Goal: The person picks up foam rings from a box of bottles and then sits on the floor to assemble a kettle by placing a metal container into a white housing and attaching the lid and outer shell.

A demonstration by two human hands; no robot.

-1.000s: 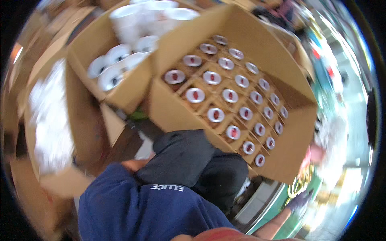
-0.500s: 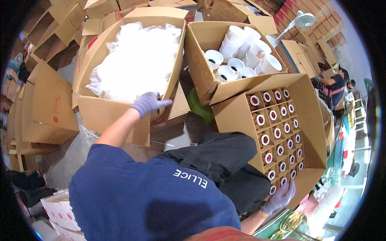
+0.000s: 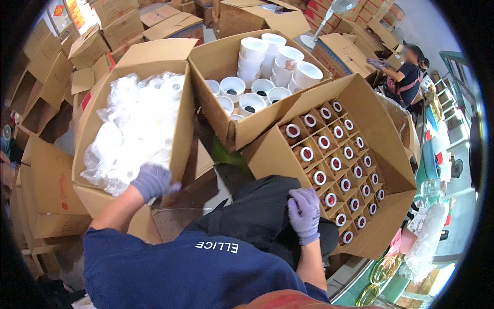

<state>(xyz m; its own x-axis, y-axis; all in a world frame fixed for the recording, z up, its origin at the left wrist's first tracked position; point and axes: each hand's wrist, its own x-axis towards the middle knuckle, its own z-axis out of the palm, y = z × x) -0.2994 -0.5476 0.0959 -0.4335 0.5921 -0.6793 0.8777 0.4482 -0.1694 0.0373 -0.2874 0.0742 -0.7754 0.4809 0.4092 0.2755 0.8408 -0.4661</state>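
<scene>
Both my hands wear thin purple gloves. My left hand (image 3: 153, 181) is over the near edge of a carton (image 3: 181, 123), beside white items in clear plastic wrap (image 3: 134, 131). Its thumb stands apart, slightly blurred, and no object shows in it. My right hand (image 3: 304, 213) lies on my black-trousered knee (image 3: 267, 193), fingers apart and holding nothing. Just right of it is an open carton (image 3: 381, 123) with cardboard dividers. Its cells hold rows of bottles or jars with white-rimmed, red-centred tops (image 3: 335, 164).
Behind it, another carton (image 3: 218, 121) holds stacked white cups (image 3: 252, 56). A white fan (image 3: 321, 26) stands behind. A co-worker (image 3: 404, 77) is at the far right, by a cluttered green table (image 3: 381, 288). Cardboard boxes (image 3: 56, 180) are stacked at left.
My right hand has moved from the near side of the divided carton onto my knee. My left hand has moved left and down along the carton edge. The view has shifted.
</scene>
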